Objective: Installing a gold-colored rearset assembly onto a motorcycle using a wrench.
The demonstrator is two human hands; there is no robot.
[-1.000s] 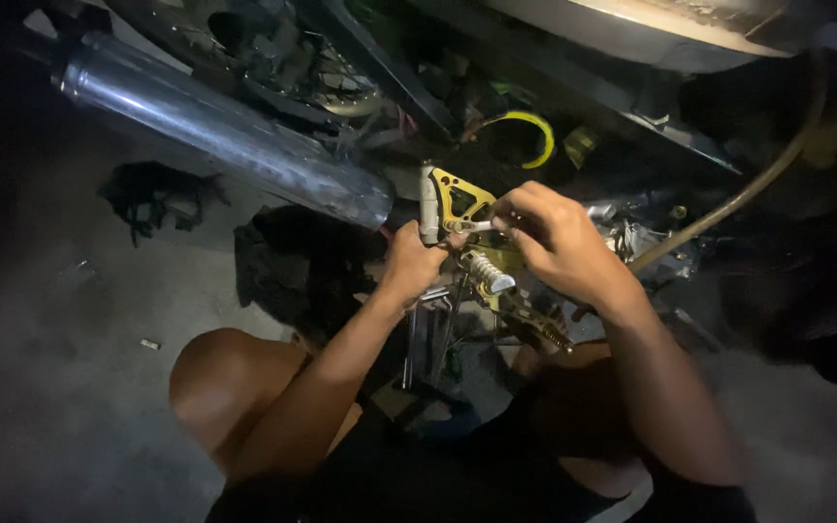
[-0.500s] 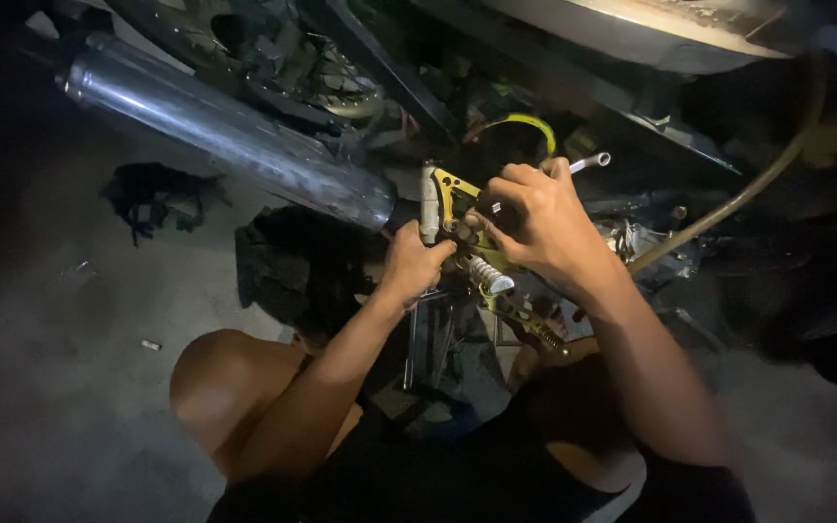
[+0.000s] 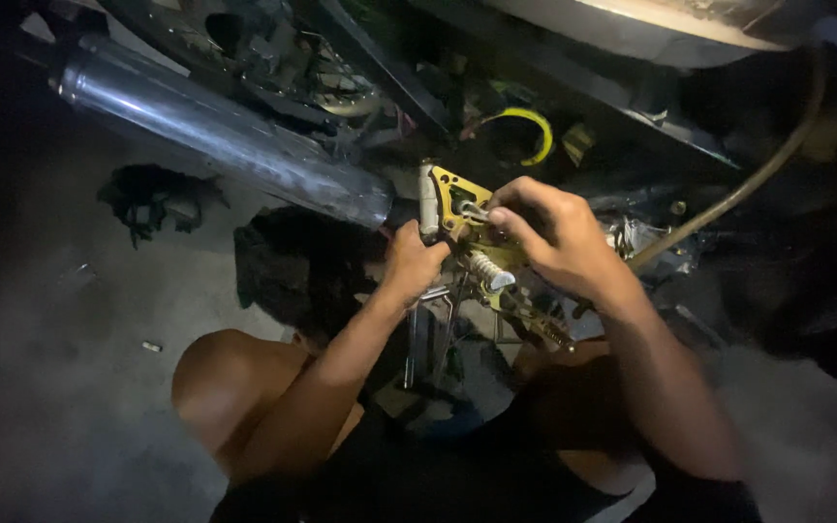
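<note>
Dusty grey concrete floor [image 3: 70, 407], dim light, motorbike underside overhead. I see left hand [image 3: 414, 263] closed round base of yellow metal bracket [image 3: 452, 199], flat plate with cut-outs, just right of round chrome exhaust pipe [image 3: 225, 140]. Right hand [image 3: 559, 237] curled, fingertips pinching small shiny bolt [image 3: 474, 210] against bracket. Ribbed silver footpeg [image 3: 488, 271] below, between hands. Crumpled black rag [image 3: 152, 199] on floor, well left.

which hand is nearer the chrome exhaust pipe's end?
Left. The left hand grips the mount just right of the exhaust pipe end, almost touching it. The right hand is farther right, on the yellow bracket, which lies between it and the pipe.
</note>
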